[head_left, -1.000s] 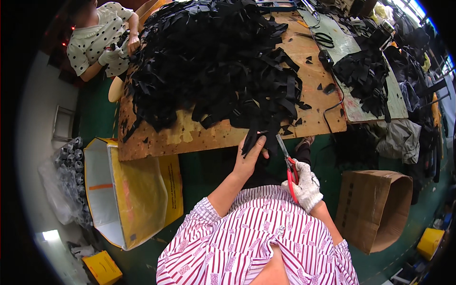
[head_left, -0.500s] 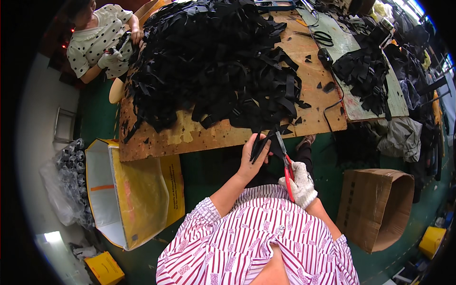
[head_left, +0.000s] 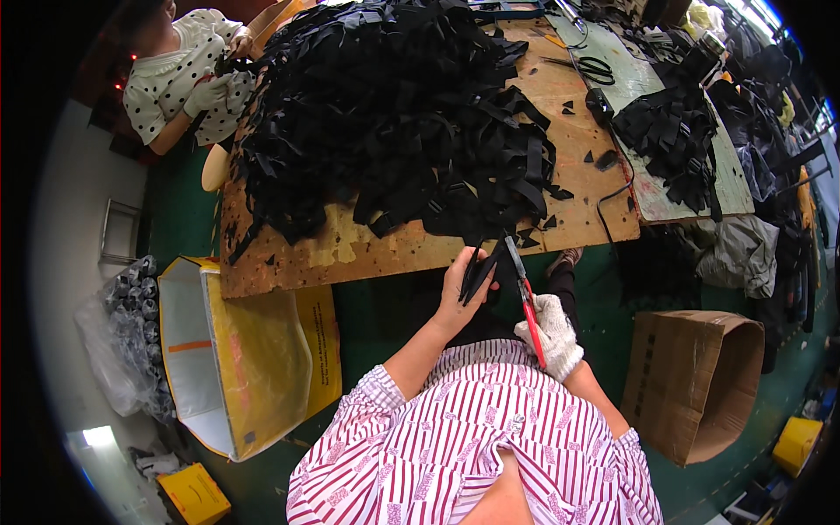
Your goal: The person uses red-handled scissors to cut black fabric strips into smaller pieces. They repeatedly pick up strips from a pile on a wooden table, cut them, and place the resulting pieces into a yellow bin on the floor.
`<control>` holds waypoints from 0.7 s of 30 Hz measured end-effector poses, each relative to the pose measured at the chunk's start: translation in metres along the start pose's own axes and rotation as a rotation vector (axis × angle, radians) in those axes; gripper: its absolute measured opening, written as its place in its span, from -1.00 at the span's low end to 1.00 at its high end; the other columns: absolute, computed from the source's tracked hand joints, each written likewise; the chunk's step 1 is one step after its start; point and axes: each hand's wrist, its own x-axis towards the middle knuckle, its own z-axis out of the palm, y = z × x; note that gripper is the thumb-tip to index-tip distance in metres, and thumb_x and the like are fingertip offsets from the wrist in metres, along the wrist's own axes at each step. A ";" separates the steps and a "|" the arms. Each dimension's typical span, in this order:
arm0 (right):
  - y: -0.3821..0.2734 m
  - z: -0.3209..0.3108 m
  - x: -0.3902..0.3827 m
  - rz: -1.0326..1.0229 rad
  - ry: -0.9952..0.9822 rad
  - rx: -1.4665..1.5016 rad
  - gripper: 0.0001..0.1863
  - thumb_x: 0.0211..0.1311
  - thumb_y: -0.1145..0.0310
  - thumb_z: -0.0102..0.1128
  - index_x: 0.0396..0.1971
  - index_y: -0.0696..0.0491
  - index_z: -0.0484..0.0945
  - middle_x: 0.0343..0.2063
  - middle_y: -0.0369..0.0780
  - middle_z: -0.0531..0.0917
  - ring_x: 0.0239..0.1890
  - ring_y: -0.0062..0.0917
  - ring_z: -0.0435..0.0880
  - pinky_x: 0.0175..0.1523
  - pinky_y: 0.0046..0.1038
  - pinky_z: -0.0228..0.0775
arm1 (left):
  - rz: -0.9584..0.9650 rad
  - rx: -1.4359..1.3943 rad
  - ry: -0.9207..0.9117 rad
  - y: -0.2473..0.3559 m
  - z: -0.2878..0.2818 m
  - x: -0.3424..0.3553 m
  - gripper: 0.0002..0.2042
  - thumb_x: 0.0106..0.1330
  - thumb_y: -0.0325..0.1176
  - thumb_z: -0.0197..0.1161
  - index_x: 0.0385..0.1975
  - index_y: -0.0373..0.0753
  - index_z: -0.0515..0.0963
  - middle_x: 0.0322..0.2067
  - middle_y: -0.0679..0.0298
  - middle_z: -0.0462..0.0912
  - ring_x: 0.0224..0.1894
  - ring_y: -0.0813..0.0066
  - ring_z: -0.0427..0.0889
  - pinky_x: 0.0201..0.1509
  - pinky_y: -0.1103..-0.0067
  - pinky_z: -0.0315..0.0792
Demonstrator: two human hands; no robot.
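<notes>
My bare left hand (head_left: 460,289) is closed around black straps (head_left: 478,273) just off the table's near edge, their ends sticking out above and below the fingers. In a white knitted glove, my right hand (head_left: 553,335) grips red-handled scissors (head_left: 530,308). The metal blades point up and away, beside the free ends of the straps. Whether the blades touch the straps I cannot tell. Beyond both hands, a large heap of black straps (head_left: 394,114) covers much of the wooden table (head_left: 306,262).
A yellow open bag (head_left: 262,350) stands left under the table, a cardboard box (head_left: 674,385) to the right. Black-handled scissors (head_left: 595,70) and small black scraps lie at the table's right. A co-worker (head_left: 192,79) at far left handles black pieces. A smaller strap pile (head_left: 674,131) lies right.
The scissors and my right hand have shifted slightly. The straps in my left hand have tilted a little. At far left the co-worker's hands have moved.
</notes>
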 end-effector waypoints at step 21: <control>-0.043 0.007 0.022 -0.033 0.147 0.398 -0.43 0.03 0.44 0.32 0.01 0.13 0.20 -0.39 -0.25 0.48 -0.51 -0.69 0.48 -0.51 -0.64 0.39 | -0.136 -0.091 -0.147 0.001 0.019 -0.013 -0.79 0.36 -0.21 0.09 -0.26 -0.23 0.37 -0.51 0.45 0.35 -0.51 0.76 0.37 -0.49 0.74 0.27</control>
